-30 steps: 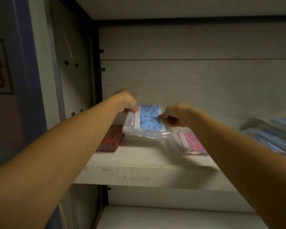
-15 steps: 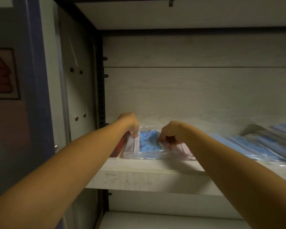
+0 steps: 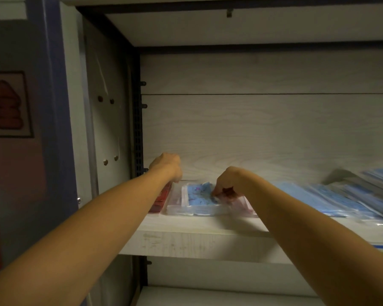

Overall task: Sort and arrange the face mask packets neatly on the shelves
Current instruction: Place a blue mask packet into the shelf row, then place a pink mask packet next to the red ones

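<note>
A clear packet of blue patterned face masks point(image 3: 197, 200) lies flat on the pale wooden shelf point(image 3: 186, 239), near the left wall. My left hand point(image 3: 167, 166) holds its far left corner with curled fingers. My right hand point(image 3: 229, 184) pinches its right edge. A red packet point(image 3: 160, 198) lies just left of it, partly under my left wrist. A pink packet point(image 3: 243, 205) peeks out at the right, mostly hidden under my right hand.
A spread of blue mask packets point(image 3: 341, 199) covers the right part of the shelf. The cabinet's side wall point(image 3: 111, 129) stands close at the left. Another shelf board point(image 3: 230, 297) lies below, and one point(image 3: 230, 27) above.
Both hands have lowered the blue packet from the air onto the shelf, between the red and pink packets. The view has tilted up a little.
</note>
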Demonstrator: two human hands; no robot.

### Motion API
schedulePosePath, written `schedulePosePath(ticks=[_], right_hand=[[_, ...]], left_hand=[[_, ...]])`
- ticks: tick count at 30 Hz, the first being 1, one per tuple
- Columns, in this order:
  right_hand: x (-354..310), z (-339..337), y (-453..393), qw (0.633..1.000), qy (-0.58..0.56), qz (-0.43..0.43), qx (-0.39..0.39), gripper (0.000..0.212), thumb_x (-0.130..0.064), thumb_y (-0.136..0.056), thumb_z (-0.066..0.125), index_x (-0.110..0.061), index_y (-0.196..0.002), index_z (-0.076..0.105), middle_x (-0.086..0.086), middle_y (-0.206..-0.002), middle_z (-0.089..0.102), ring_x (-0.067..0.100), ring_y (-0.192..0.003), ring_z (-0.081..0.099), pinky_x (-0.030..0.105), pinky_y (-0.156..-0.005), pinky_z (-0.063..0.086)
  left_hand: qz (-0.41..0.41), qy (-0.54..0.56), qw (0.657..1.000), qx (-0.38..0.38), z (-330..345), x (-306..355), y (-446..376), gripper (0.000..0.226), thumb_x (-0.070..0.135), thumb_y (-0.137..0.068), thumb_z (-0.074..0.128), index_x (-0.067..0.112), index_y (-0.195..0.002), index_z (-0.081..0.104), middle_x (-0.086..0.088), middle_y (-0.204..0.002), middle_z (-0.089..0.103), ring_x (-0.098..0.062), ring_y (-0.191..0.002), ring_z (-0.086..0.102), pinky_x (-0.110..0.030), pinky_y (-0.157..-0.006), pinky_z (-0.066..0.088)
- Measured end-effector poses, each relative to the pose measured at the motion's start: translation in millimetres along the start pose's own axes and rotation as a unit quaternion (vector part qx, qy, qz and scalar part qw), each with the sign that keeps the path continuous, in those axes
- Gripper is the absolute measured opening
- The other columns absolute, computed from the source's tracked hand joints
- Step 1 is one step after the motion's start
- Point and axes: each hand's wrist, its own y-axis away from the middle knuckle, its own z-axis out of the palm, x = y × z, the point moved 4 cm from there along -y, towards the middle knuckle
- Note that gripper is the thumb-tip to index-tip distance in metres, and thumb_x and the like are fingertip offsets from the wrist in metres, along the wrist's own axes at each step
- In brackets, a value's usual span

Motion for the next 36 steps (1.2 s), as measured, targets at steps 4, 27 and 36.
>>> schedulePosePath(ticks=[4, 27, 36], right_hand=[[-3.8, 0.0, 3.1, 1.000, -0.004, -0.001, 0.003, 0.025, -0.008, -0.099, 0.062, 0.001, -0.077, 0.055, 0.011, -0.058, 0.060, 0.018, -0.055, 0.058, 0.025, -0.058, 0.053], [65.8, -84.5, 94.5, 0.855, 0.381, -0.116, 0.332, 0.027, -0.010, -0.089, 0.063, -0.010, -0.116, 0.068, 0.011, -0.114, 0.065, 0.030, -0.093, 0.067, 0.039, -0.084, 0.060], [100.5, -107.8, 94.9, 0.854, 0.390, -0.135, 0.318, 0.029, -0.016, -0.092, 0.059, -0.008, -0.120, 0.063, 0.014, -0.115, 0.065, 0.031, -0.096, 0.065, 0.040, -0.086, 0.059]], left_hand=[[0.031, -0.010, 0.999, 0.011, -4.3, 3.2, 4.3, 0.032, 0.015, -0.087, 0.063, 0.009, -0.119, 0.062, -0.013, -0.113, 0.061, -0.029, -0.093, 0.062, -0.033, -0.069, 0.050], [0.226, 0.028, 0.973, 0.029, -15.2, 81.2, 37.2, 0.025, 0.015, -0.085, 0.059, 0.014, -0.105, 0.072, -0.011, -0.109, 0.068, -0.034, -0.095, 0.067, -0.041, -0.084, 0.059], [0.198, 0.039, 0.979, -0.006, -7.8, 105.1, 49.5, 0.019, 0.015, -0.086, 0.057, 0.010, -0.096, 0.071, -0.011, -0.099, 0.067, -0.033, -0.088, 0.065, -0.039, -0.079, 0.059]])
